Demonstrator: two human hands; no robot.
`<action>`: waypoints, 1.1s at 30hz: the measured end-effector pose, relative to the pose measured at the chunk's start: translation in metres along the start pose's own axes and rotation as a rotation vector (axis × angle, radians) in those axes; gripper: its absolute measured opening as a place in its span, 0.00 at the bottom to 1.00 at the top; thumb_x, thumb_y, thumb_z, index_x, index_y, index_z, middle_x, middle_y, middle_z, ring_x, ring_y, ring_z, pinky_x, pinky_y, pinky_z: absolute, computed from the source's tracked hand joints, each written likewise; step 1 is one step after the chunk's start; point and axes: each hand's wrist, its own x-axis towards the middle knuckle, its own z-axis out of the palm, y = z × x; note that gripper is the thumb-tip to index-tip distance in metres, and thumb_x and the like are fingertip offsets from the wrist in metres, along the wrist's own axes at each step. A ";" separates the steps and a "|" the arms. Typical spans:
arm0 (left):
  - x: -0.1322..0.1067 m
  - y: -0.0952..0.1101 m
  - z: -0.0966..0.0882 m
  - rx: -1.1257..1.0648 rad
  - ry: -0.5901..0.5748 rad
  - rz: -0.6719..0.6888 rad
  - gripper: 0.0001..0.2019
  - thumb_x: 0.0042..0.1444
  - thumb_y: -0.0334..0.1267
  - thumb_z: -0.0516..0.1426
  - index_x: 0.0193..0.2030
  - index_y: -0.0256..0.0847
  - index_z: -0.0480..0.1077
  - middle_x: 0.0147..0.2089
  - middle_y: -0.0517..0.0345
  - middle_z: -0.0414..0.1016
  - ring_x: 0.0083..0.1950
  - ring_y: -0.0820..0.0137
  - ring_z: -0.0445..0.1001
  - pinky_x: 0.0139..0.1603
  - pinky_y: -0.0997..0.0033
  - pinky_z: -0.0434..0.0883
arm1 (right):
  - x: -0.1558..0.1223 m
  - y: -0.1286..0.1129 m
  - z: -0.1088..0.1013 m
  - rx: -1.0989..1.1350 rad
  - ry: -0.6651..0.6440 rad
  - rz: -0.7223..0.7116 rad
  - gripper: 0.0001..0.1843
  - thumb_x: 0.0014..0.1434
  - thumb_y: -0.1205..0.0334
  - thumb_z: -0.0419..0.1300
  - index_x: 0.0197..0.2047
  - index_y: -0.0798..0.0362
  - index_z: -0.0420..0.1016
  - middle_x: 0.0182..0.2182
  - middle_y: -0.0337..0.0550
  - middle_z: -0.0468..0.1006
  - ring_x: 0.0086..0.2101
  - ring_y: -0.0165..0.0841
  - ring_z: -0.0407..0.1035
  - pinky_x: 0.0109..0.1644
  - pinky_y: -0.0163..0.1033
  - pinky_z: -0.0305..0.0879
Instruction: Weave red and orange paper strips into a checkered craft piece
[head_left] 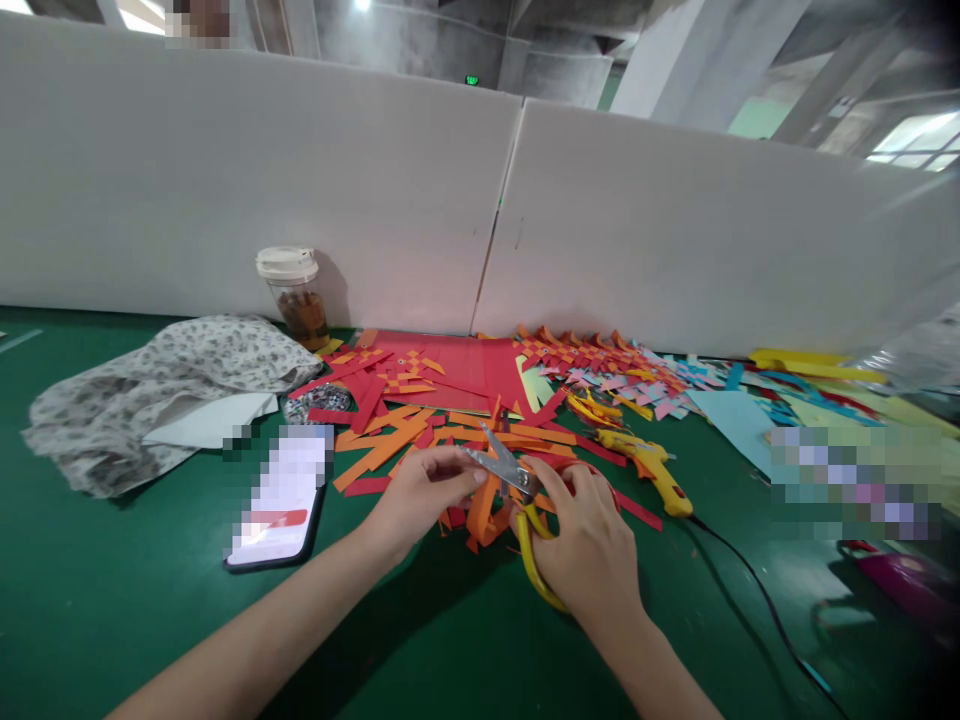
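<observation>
My right hand [589, 530] grips a pair of scissors [504, 468] by its red and yellow handles, and the blades are spread apart. Just left of the blades, my left hand [431, 495] is closed in a pinch, thumb against fingers. What sits between those fingertips is hidden or too small to make out. Under and behind both hands lie loose orange paper strips [390, 450] and red strips. A bunch of folded orange strips [487, 525] rests below the scissors. Beyond them is a large red paper sheet [457, 365].
A yellow glue gun [652, 470] with a black cord lies at right. Woven paper pieces [592, 350] are piled behind. At left are a phone [281, 495], a patterned cloth [172, 370] and a lidded cup [300, 300]. A white partition [375, 200] borders the green table [112, 600].
</observation>
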 end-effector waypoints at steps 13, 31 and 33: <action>0.003 0.000 -0.007 -0.014 -0.010 -0.103 0.06 0.45 0.36 0.62 0.33 0.42 0.77 0.30 0.60 0.74 0.29 0.77 0.66 0.31 0.78 0.63 | 0.002 0.002 0.001 0.007 0.046 -0.023 0.24 0.53 0.51 0.56 0.53 0.49 0.68 0.33 0.46 0.64 0.35 0.39 0.59 0.34 0.40 0.59; 0.005 -0.002 -0.010 -0.063 0.015 -0.153 0.06 0.44 0.36 0.63 0.31 0.40 0.76 0.28 0.60 0.74 0.26 0.78 0.67 0.28 0.79 0.65 | 0.003 0.000 -0.004 0.025 -0.010 -0.010 0.29 0.49 0.53 0.58 0.55 0.46 0.65 0.34 0.44 0.64 0.36 0.39 0.60 0.34 0.39 0.59; 0.006 -0.003 -0.010 -0.088 0.031 -0.159 0.06 0.43 0.36 0.64 0.30 0.40 0.76 0.28 0.60 0.74 0.27 0.78 0.68 0.27 0.80 0.65 | 0.002 0.000 -0.004 0.014 -0.013 0.007 0.28 0.49 0.53 0.58 0.55 0.46 0.66 0.34 0.44 0.65 0.36 0.39 0.60 0.34 0.39 0.59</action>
